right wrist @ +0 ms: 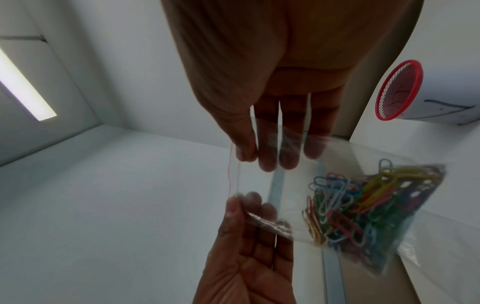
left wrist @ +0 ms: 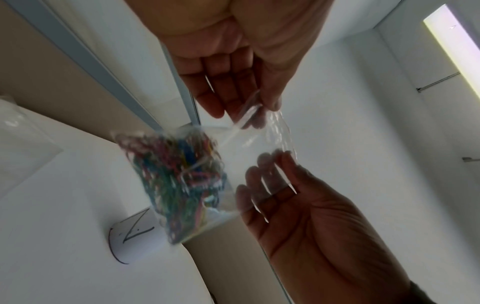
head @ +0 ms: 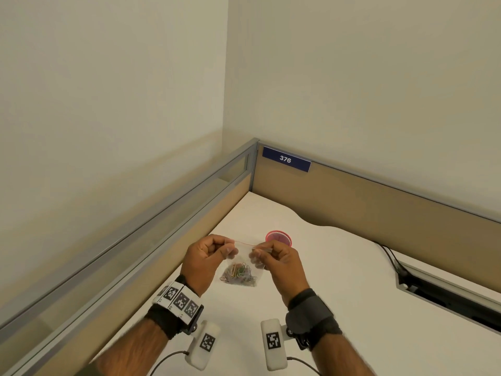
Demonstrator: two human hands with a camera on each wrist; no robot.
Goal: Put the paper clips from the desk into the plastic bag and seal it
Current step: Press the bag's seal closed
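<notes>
Pinching the top corners of the bag (head: 240, 267), both hands are holding it up above the desk (head: 339, 280): the left hand (head: 206, 263) is gripping the mouth at 9 o'clock, the right hand (head: 279, 263) at 3 o'clock, each with thumb and fingers closed on the plastic. The red seal line (head: 244, 243) is running straight between them, 9 to 3, so the long axis of the closure is lying across the body, equally near both hands. The clips (head: 240, 274) are hanging bunched at 6 o'clock, at the bag's bottom. A red mesh cup (head: 279, 238) is standing on the desk at 12 o'clock behind the right hand. Judging by this, sealing is under way; whether the strip is already pressed shut cannot be told.
</notes>
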